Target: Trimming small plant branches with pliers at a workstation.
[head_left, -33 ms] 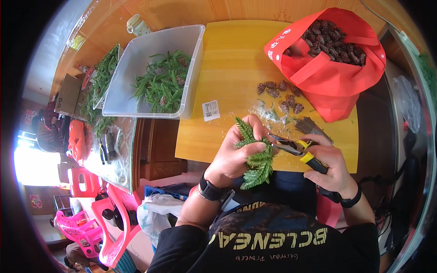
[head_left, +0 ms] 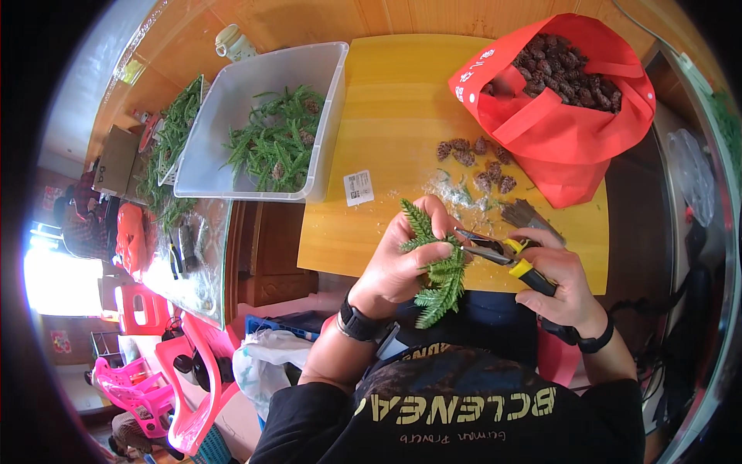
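My left hand [head_left: 408,251] pinches a green artificial fir sprig [head_left: 442,286] between thumb and fingers, above the near edge of the yellow table. The sprig's lower fronds hang below the thumb. My right hand [head_left: 564,274] is wrapped round the yellow-and-black handles of a pair of pliers [head_left: 527,272]. Their metal jaws point left and meet the sprig beside my left fingertips; my fingers partly hide the spot they touch. Several small brown pine cones [head_left: 483,179] lie on the table beyond my hands.
A red bag [head_left: 541,131] full of pine cones stands at the back right. At left is a clear plastic bin [head_left: 331,116] holding green sprigs with cones. White flakes, a bundle of thin brown sticks [head_left: 533,218] and a white label [head_left: 358,188] lie on the yellow table [head_left: 394,93].
The sprig's lower end has shifted slightly down and to the right. Both hands and the pliers stay almost in place.
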`<state>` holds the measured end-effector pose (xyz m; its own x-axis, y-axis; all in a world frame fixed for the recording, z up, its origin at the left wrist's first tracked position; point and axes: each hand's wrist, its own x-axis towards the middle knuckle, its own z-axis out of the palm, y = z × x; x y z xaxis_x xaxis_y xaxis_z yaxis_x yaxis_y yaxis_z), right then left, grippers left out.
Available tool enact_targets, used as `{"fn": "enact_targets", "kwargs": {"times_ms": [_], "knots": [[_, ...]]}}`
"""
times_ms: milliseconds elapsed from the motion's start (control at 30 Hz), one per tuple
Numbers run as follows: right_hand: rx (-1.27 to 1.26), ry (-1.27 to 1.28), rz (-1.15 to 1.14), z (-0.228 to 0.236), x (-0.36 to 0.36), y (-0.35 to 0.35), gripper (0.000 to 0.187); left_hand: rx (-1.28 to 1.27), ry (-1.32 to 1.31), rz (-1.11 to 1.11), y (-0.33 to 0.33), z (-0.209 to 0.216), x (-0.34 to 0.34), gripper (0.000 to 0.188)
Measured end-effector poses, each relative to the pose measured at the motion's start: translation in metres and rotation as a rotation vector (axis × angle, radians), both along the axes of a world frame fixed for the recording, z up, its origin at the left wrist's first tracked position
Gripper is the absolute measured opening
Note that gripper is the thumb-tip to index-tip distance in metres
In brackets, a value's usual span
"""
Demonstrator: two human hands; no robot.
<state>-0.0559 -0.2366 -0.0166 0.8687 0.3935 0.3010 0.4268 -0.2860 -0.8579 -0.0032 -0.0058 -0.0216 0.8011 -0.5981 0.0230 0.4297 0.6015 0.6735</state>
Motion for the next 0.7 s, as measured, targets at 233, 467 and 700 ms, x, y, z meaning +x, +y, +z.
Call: {"fn": "enact_targets", "kwargs": {"times_ms": [233,467,700], "knots": [[0.023,0.001,0.023,-0.004,0.001,0.001,0.042,-0.201,0.138,-0.224,0.003,-0.005,0.002,0.025],[-0.032,-0.019,-0.072,-0.005,-0.005,-0.003,0.030,0.246,-0.198,0.085,0.006,0.010,0.003,0.023],[-0.174,0.232,-0.289,0.014,-0.017,0.006,0.019,0.924,-1.400,0.654,0.002,0.011,0.010,0.026]]}}
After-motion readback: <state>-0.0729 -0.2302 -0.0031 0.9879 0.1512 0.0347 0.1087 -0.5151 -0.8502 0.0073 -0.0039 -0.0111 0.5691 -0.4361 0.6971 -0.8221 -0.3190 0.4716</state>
